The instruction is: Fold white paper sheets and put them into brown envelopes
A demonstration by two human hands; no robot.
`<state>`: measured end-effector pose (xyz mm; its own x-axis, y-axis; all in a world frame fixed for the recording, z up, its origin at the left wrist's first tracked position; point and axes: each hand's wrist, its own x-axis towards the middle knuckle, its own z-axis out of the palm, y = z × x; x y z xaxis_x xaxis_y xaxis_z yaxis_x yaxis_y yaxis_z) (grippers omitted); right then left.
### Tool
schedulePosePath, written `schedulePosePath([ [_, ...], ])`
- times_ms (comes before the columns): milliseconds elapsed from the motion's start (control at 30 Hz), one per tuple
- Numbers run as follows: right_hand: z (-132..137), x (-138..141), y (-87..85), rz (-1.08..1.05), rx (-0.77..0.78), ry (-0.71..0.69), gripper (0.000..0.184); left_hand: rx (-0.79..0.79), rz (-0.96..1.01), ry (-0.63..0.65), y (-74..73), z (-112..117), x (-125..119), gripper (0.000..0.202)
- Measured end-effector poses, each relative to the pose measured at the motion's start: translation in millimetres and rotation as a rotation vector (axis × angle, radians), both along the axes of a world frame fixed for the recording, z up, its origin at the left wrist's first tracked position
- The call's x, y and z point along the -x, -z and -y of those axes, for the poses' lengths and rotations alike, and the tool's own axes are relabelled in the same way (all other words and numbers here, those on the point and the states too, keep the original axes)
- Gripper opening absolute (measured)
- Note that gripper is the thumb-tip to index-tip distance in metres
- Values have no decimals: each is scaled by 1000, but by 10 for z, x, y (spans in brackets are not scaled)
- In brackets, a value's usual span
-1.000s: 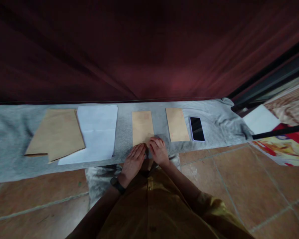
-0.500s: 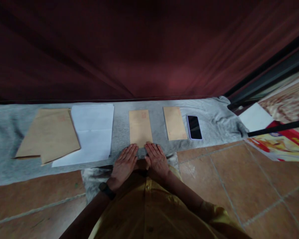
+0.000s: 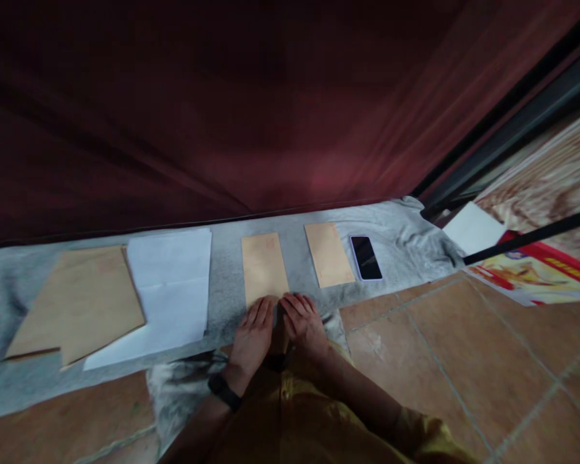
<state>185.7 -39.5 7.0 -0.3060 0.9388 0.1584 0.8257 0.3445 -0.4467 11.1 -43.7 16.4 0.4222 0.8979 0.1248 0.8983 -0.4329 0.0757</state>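
Note:
A brown paper envelope (image 3: 265,265) with a faint red print at its top right lies in front of me on a grey cloth. My left hand (image 3: 254,330) rests flat on its near edge, fingers stretched out, with a dark watch band on the wrist. Close beside it, my right hand (image 3: 305,324) lies with fingers extended at the near right corner. The fingers cover that edge of the envelope. Another brown envelope (image 3: 329,254) lies to the right, apart from both hands.
A pile of brown envelopes (image 3: 84,299) partly overlaps white paper sheets (image 3: 174,283) on the left. A phone (image 3: 366,258) lies at the right on the grey cloth (image 3: 406,248). Beyond are a dark metal bar (image 3: 536,234), a colourful printed box (image 3: 536,274) and a dark red curtain (image 3: 270,129).
The view has tilted, so the things on the cloth sit lower and further left. My left hand has come closer to my right; both still lie along the envelope's near edge.

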Motion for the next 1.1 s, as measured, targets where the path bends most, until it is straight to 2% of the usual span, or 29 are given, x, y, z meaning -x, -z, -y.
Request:
schedulePosePath([
  [167, -191, 173, -104, 52, 112, 262, 33, -18, -38, -15, -32, -52, -2, 53],
  [267, -322, 260, -129, 48, 180, 331, 36, -32, -64, -78, -55, -81, -72, 48],
  [367, -453, 250, -136, -52, 247, 380, 33, -61, -80, -122, -57, -108, -155, 41],
  [533, -565, 216, -192, -336, 337, 384, 13, -145, -55, -147, -73, -139, -206, 40],
  [667, -495, 332, -434, -496, 234, 316, 19, -170, 82, -180, -262, -182, -174, 42],
  [767, -449, 417, -722, -584, 205, 237, 22, -82, 320, -277, -455, -249, -128, 35],
  [867, -440, 410, -879, -714, 144, 145, 29, 4, 781, -443, -557, -338, -91, 24],
  [933, -439, 356, -815, -732, 61, 172, 31, 68, 1207, -600, -548, -387, -93, 31],
  [1000, -430, 292, -627, -712, 26, 275, 37, 158, 1618, -744, -491, -408, -123, 38],
  [1033, -423, 267, -510, -719, 49, 337, 40, 197, 1778, -797, -453, -406, -148, 41],
  [1100, -402, 242, -285, -846, 241, 409, 48, 237, 1980, -856, -370, -383, -208, 43],
])
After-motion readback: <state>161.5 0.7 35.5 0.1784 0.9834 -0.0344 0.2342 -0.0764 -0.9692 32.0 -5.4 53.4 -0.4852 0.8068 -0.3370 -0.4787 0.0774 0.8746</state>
